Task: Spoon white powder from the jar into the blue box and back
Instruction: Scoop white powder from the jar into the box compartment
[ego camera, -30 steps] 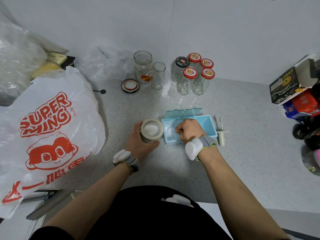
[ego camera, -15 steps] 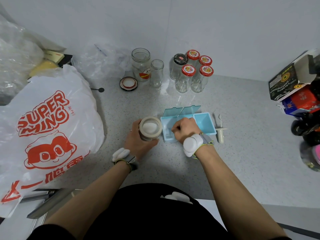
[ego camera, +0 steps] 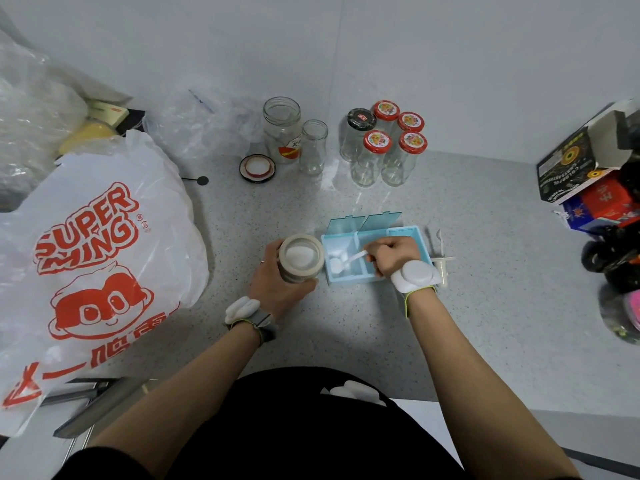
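An open jar [ego camera: 300, 257] holding white powder stands on the counter, and my left hand [ego camera: 277, 285] grips it from the near side. Right beside it lies the blue box [ego camera: 349, 280], a low tray with compartments and two translucent lids [ego camera: 363, 221] standing up at its back. My right hand [ego camera: 393, 254] holds a small white spoon [ego camera: 346, 260] over the box. The spoon's bowl carries white powder and sits in the left compartment, close to the jar. A little powder lies on that compartment's floor.
Behind stand two open glass jars [ego camera: 282, 128] and several capped bottles [ego camera: 381, 143], with a loose lid [ego camera: 257, 168]. A large white plastic bag [ego camera: 90, 244] fills the left. A white tool [ego camera: 442, 263] lies right of the box. Boxes and toys [ego camera: 595, 174] crowd the right edge.
My right hand has drawn back to the right, uncovering the spoon, whose powder-filled bowl now shows in the left compartment. My left hand keeps its hold on the jar.
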### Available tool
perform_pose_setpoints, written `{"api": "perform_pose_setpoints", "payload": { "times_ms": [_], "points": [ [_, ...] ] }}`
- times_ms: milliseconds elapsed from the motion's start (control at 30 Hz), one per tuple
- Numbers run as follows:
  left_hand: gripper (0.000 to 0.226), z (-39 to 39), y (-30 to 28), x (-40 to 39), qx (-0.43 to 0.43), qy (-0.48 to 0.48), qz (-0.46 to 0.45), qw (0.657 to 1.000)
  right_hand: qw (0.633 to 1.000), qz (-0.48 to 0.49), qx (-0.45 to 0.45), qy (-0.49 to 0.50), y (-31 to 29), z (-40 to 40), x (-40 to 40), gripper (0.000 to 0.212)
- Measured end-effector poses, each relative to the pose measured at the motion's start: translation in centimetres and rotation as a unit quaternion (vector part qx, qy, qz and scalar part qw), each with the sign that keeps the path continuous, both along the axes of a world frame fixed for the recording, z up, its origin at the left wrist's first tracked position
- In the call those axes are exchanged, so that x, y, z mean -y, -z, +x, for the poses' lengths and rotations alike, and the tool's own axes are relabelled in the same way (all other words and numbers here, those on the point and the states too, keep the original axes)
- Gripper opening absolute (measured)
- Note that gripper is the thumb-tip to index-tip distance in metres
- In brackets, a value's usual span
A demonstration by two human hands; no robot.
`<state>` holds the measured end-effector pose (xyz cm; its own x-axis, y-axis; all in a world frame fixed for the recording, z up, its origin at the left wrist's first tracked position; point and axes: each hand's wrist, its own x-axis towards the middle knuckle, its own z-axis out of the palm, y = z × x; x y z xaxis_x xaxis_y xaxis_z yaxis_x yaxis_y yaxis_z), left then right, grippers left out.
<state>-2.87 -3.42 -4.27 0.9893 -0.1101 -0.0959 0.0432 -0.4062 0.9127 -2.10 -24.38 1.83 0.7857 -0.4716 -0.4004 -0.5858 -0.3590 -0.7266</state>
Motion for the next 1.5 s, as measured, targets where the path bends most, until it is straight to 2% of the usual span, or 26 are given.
{"api": "perform_pose_setpoints", "payload": {
  "times_ms": [133, 367, 533, 700, 767, 867, 933, 1033, 1233, 1333, 1400, 1500],
  "points": [
    [0.084, 0.0, -0.1, 0.1, -0.002, -0.003, 0.005, 1.000, 0.998, 0.047, 0.021, 0.028, -0.2, 0.2, 0.4, 0.027],
    [0.081, -0.1, -0.1, 0.2, 0.004, 0.000, -0.007, 1.000, 0.995, 0.075, 0.056, 0.042, -1.1, 0.0, 0.6, 0.026],
    [0.082, -0.1, 0.0, 0.2, 0.007, -0.004, -0.001, 1.000, 0.990, 0.086, 0.104, 0.032, -2.9, 0.1, 0.3, 0.020],
    [0.080, -0.2, 0.2, 0.1, 0.013, -0.001, -0.006, 1.000, 0.986, 0.081, 0.148, -0.014, -4.7, 0.8, -1.6, 0.026],
    [0.081, -0.2, 0.2, 0.1, 0.016, 0.002, -0.001, 1.000, 0.985, 0.052, 0.148, -0.075, -5.0, 0.7, -2.9, 0.025],
    [0.082, -0.2, 0.1, 0.1, 0.012, 0.003, 0.004, 1.000, 0.972, -0.041, 0.130, -0.190, -4.5, 0.4, -4.3, 0.013],
    [0.081, -0.2, 0.1, 0.1, 0.012, -0.001, 0.004, 1.000, 0.963, -0.075, 0.115, -0.230, -4.1, 0.2, -4.7, 0.013],
    [0.079, -0.2, 0.1, 0.2, 0.016, -0.007, 0.011, 1.000, 0.963, -0.079, 0.113, -0.231, -4.3, 0.0, -4.5, 0.014],
    [0.080, -0.2, 0.3, 0.1, 0.013, -0.006, 0.002, 1.000, 0.975, -0.114, 0.142, -0.127, -4.4, 0.3, -2.2, 0.014],
    [0.081, -0.2, 0.3, 0.1, 0.009, -0.004, 0.002, 1.000, 0.975, -0.152, 0.126, -0.100, -3.3, -0.1, -0.9, 0.015],
    [0.080, -0.1, 0.3, 0.1, 0.007, -0.003, 0.002, 1.000, 0.972, -0.173, 0.097, -0.123, -2.1, -0.3, -0.6, 0.016],
    [0.080, -0.1, 0.3, 0.0, 0.007, -0.004, -0.004, 1.000, 0.957, -0.194, 0.059, -0.210, -0.3, -0.4, -0.6, 0.016]
  ]
}}
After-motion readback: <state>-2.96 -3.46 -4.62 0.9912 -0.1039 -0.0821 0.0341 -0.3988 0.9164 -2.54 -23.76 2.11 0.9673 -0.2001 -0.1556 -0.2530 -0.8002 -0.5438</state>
